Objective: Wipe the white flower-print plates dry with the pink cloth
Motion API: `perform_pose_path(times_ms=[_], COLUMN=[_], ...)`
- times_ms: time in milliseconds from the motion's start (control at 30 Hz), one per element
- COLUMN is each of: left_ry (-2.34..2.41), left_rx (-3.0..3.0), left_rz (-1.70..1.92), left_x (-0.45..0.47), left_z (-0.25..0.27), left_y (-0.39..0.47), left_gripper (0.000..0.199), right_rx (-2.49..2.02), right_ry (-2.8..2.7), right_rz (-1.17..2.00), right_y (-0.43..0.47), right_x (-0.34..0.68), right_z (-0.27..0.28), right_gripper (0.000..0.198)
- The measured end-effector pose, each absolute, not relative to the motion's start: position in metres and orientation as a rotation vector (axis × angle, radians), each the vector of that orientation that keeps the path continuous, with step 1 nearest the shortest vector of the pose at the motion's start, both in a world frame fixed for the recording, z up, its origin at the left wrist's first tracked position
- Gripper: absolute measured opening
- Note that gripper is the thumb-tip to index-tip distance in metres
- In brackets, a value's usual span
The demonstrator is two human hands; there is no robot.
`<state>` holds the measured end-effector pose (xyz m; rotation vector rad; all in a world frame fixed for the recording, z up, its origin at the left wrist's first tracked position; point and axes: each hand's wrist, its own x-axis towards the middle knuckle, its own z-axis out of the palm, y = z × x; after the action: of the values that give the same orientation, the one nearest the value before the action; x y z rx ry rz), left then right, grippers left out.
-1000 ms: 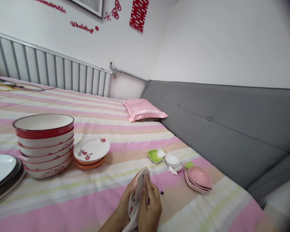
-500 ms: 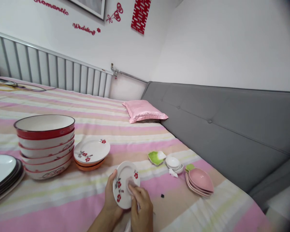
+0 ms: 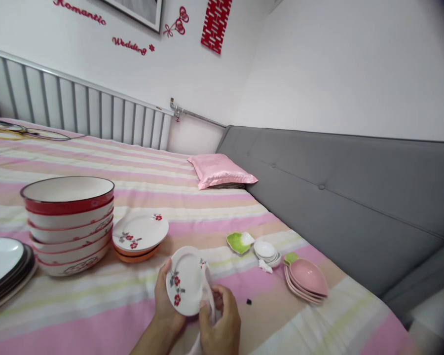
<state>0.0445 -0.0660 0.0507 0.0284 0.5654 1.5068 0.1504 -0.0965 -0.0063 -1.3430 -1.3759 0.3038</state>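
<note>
A small white plate (image 3: 188, 281) with red flowers and grey leaves is tilted up toward me at the lower middle. My left hand (image 3: 166, 301) is closed on its left and lower edge. At the plate's right side, my right hand (image 3: 222, 318) pinches a pale pinkish-white cloth (image 3: 208, 288), which rises over the plate's rim and trails below the fingers. Left of my hands sits a stack of similar flowered plates (image 3: 142, 231), with orange undersides on the lower ones.
Tall stacked bowls (image 3: 72, 231) and dark-rimmed plates (image 3: 3, 266) stand on the left of the striped bedspread (image 3: 114, 315). To the right lie a green leaf dish (image 3: 239, 242), small white dishes (image 3: 265, 249) and pink dishes (image 3: 309, 277). A grey headboard (image 3: 340, 197) bounds the right side.
The right hand and cloth have moved from the plate's face to its right edge, and the cloth now stands up more. The plate has shifted slightly left.
</note>
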Motion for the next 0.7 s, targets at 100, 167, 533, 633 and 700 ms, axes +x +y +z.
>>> perform_pose_path(times_ms=[100,167,533,633,700], left_ry=[0.57,0.551,0.59,0.6,0.604], left_rx=[0.011,0.01,-0.015,-0.029,-0.033], left_rz=[1.59,1.619,1.66,1.664,1.666], left_x=[0.04,0.037,0.034,0.033,0.033], left_z=[0.053,0.054,0.052,0.052,0.053], left_y=[-0.064,-0.062,-0.057,-0.056,-0.056], left_gripper=[0.026,0.027,0.029,0.028,0.029], right_rx=[-1.418,-1.377,-0.893,-0.838,-0.799], right_ry=[-1.36,-1.301,-0.396,-0.397,-0.486], right_rz=[0.524,0.692,1.13,1.259,1.343], right_y=[-0.096,-0.093,-0.061,-0.061,-0.064], right_x=[0.157,0.164,0.215,0.214,0.211], right_z=[-0.001,0.003,-0.003,-0.005,-0.001], right_gripper=[0.012,0.009,0.032,0.027,0.033])
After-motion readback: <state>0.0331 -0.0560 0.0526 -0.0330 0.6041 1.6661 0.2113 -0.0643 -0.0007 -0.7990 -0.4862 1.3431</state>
